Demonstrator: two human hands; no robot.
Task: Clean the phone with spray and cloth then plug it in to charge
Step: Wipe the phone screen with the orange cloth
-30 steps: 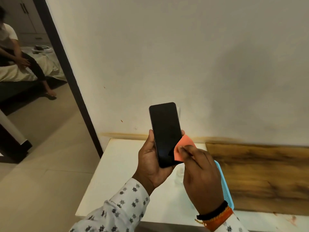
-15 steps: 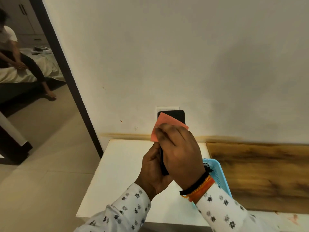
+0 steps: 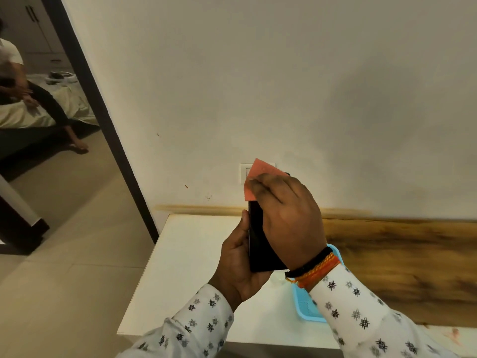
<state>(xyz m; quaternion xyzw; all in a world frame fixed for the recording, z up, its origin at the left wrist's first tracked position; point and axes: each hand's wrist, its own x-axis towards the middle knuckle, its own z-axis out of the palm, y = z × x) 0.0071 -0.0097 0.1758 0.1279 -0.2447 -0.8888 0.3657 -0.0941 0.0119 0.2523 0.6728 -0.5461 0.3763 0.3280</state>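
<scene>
My left hand (image 3: 238, 264) holds a black phone (image 3: 258, 244) upright above the white table, gripping its lower half from the left side. My right hand (image 3: 286, 215) presses an orange cloth (image 3: 260, 174) flat against the upper part of the phone's screen, fingers spread over it. The hand and cloth hide most of the screen. A white wall socket (image 3: 244, 171) sits on the wall just behind the cloth. No spray bottle or charging cable shows clearly.
A white table (image 3: 185, 267) stands below my hands against the wall. A light blue tray (image 3: 307, 306) lies on it under my right wrist. A wooden panel (image 3: 402, 259) runs along the right. At far left, a person (image 3: 15, 81) sits on a bed beyond a doorway.
My right hand has wiped the orange cloth from the phone's lower right edge up to its top. The left hand has kept hold of the phone and tilted it more edge-on.
</scene>
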